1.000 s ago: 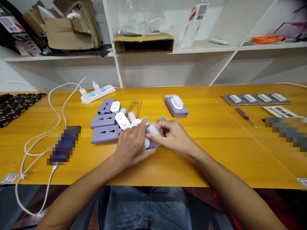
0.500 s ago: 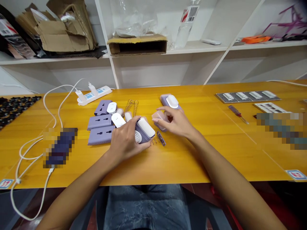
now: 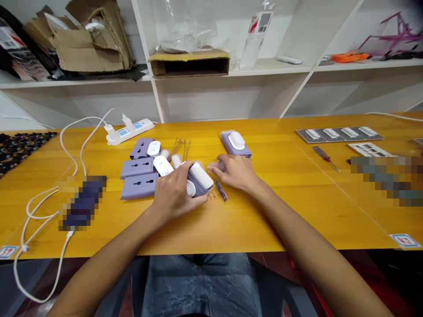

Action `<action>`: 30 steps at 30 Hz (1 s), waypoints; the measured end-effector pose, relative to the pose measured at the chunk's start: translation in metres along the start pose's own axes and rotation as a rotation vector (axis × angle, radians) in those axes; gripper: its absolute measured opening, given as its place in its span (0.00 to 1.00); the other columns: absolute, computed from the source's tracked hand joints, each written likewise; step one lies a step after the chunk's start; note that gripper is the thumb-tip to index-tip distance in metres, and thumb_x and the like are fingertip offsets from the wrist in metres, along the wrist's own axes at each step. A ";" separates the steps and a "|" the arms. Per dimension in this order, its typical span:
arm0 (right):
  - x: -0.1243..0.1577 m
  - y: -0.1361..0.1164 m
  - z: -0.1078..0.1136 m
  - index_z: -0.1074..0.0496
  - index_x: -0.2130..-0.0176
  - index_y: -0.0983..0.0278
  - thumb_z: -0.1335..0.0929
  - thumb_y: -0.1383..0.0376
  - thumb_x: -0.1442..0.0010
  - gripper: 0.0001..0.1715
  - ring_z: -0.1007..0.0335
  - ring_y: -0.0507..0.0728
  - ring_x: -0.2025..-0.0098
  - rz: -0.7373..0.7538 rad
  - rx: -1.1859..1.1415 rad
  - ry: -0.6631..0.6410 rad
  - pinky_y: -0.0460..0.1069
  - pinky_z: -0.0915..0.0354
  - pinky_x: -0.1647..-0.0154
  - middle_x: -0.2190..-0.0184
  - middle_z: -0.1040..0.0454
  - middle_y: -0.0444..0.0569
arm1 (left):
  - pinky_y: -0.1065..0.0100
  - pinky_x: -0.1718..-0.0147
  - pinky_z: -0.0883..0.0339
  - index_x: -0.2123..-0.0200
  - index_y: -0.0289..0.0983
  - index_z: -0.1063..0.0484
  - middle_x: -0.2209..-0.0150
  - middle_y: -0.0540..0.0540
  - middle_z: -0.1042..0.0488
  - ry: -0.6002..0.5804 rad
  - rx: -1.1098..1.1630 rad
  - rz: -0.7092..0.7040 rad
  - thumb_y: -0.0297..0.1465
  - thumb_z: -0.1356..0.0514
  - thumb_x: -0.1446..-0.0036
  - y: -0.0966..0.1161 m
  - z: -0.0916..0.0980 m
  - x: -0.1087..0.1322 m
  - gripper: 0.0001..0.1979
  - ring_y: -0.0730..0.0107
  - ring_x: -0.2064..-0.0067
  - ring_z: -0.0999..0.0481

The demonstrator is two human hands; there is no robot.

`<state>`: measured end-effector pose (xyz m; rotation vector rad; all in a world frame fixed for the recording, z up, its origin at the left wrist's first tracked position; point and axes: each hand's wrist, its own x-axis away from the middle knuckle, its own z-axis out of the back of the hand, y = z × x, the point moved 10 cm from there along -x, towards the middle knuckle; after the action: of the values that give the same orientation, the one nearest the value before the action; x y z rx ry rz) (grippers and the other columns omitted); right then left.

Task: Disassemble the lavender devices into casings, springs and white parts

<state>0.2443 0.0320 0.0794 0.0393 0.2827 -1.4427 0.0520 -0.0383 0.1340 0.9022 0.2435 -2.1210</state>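
**Left hand:** your left hand [image 3: 174, 195] is closed firmly around a lilac plug housing [image 3: 198, 188], fingers wrapped across it, just above the desk.

**Held piece:** a white oblong cover [image 3: 201, 175] sits on top of that housing, and a round white part [image 3: 190, 189] shows beside your fingers.

**Right hand:** your right hand [image 3: 233, 172] lies low and curled, well apart from the left. Its fingertips [image 3: 214, 166] rest on a small pale piece [image 3: 221, 166], mostly hidden beneath them. You can't tell whether it is gripped.

**Just below right hand:** a small coil spring [image 3: 214, 193] lies beside a narrow lilac strip [image 3: 221, 191].

**Left of hands:** three lilac socket housings [image 3: 138, 186] lie flat on the desk [image 3: 251, 229], with two white oblong covers [image 3: 161, 166] and two upright coil springs [image 3: 182, 148] close by.

**Ahead of right hand:** an assembled lilac unit with a white cover [image 3: 235, 143] lies on the desk.

**Far left:** a white power strip [image 3: 130, 131] with plugged-in white cables [image 3: 68, 152].

**Far right:** a red-handled screwdriver [image 3: 325, 157] lies near a metal tray of white parts [image 3: 339, 135].

**Blurred:** two pixelated patches on the desk; their contents can't be made out.
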 end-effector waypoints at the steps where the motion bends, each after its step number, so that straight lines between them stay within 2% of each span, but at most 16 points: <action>1: 0.000 0.000 0.001 0.20 0.47 0.64 0.33 0.45 0.28 0.28 0.17 0.71 0.57 -0.006 0.015 -0.003 0.55 0.40 0.62 0.54 0.13 0.61 | 0.64 0.67 0.28 0.37 0.37 0.32 0.51 0.40 0.13 -0.004 0.004 0.004 0.46 0.25 0.45 0.000 0.000 0.000 0.38 0.52 0.56 0.11; 6: 0.002 -0.003 0.002 0.19 0.55 0.64 0.34 0.45 0.27 0.27 0.19 0.68 0.60 0.010 0.038 -0.031 0.54 0.42 0.64 0.56 0.14 0.62 | 0.64 0.66 0.27 0.38 0.37 0.32 0.51 0.40 0.13 -0.017 0.007 0.009 0.46 0.25 0.46 -0.001 -0.002 0.000 0.38 0.51 0.55 0.11; 9: 0.001 -0.002 0.006 0.19 0.60 0.64 0.35 0.47 0.26 0.27 0.21 0.65 0.62 0.023 -0.011 0.023 0.54 0.41 0.63 0.59 0.15 0.61 | 0.63 0.66 0.26 0.37 0.37 0.32 0.49 0.40 0.14 -0.019 -0.001 0.008 0.46 0.24 0.46 -0.001 -0.003 0.001 0.39 0.51 0.54 0.11; 12: 0.006 -0.007 0.022 0.19 0.59 0.65 0.38 0.50 0.23 0.27 0.24 0.62 0.62 0.123 -0.230 0.180 0.54 0.38 0.60 0.62 0.17 0.58 | 0.63 0.65 0.25 0.37 0.37 0.32 0.49 0.39 0.14 -0.026 -0.004 0.005 0.46 0.24 0.46 0.000 -0.004 0.002 0.39 0.51 0.54 0.11; 15: 0.019 -0.025 0.039 0.20 0.54 0.64 0.36 0.49 0.24 0.24 0.30 0.57 0.68 0.328 -0.586 0.273 0.52 0.35 0.62 0.68 0.21 0.50 | 0.63 0.65 0.24 0.37 0.37 0.32 0.49 0.39 0.14 -0.040 -0.005 0.009 0.45 0.24 0.46 0.000 -0.006 0.002 0.39 0.51 0.55 0.11; 17: 0.029 -0.039 0.043 0.21 0.49 0.63 0.31 0.48 0.26 0.22 0.32 0.55 0.71 0.417 -0.793 0.250 0.51 0.35 0.66 0.70 0.25 0.45 | 0.63 0.64 0.23 0.36 0.36 0.33 0.49 0.38 0.14 -0.041 0.012 0.003 0.45 0.25 0.45 0.000 -0.007 0.002 0.39 0.51 0.55 0.11; 19: 0.035 -0.054 0.040 0.23 0.43 0.61 0.28 0.49 0.29 0.23 0.33 0.54 0.71 0.460 -0.915 0.163 0.50 0.36 0.69 0.69 0.26 0.43 | 0.62 0.63 0.23 0.36 0.36 0.34 0.49 0.37 0.14 -0.039 0.035 -0.010 0.44 0.27 0.44 0.001 -0.007 0.002 0.38 0.51 0.54 0.11; 22: 0.040 -0.064 0.036 0.26 0.40 0.59 0.24 0.51 0.32 0.27 0.36 0.53 0.72 0.435 -0.972 0.121 0.49 0.38 0.71 0.70 0.29 0.40 | 0.62 0.63 0.22 0.35 0.36 0.35 0.49 0.36 0.14 -0.038 0.050 -0.027 0.43 0.29 0.43 0.001 -0.008 0.002 0.37 0.50 0.54 0.11; 25: 0.040 -0.067 0.030 0.28 0.37 0.59 0.24 0.53 0.32 0.29 0.39 0.53 0.72 0.422 -1.034 0.073 0.48 0.40 0.72 0.71 0.34 0.39 | 0.61 0.63 0.22 0.34 0.35 0.35 0.50 0.37 0.14 -0.038 0.057 -0.040 0.41 0.29 0.43 0.002 -0.008 0.002 0.37 0.51 0.55 0.11; 30: 0.038 -0.065 0.024 0.29 0.39 0.61 0.28 0.57 0.29 0.23 0.39 0.52 0.70 0.412 -1.105 0.026 0.48 0.41 0.70 0.70 0.36 0.38 | 0.61 0.58 0.20 0.33 0.36 0.37 0.44 0.36 0.15 -0.044 0.098 -0.041 0.43 0.29 0.40 0.004 -0.009 0.002 0.38 0.51 0.50 0.11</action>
<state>0.1886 -0.0186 0.1040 -0.7394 0.9949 -0.7319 0.0588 -0.0387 0.1269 0.9132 0.1376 -2.2042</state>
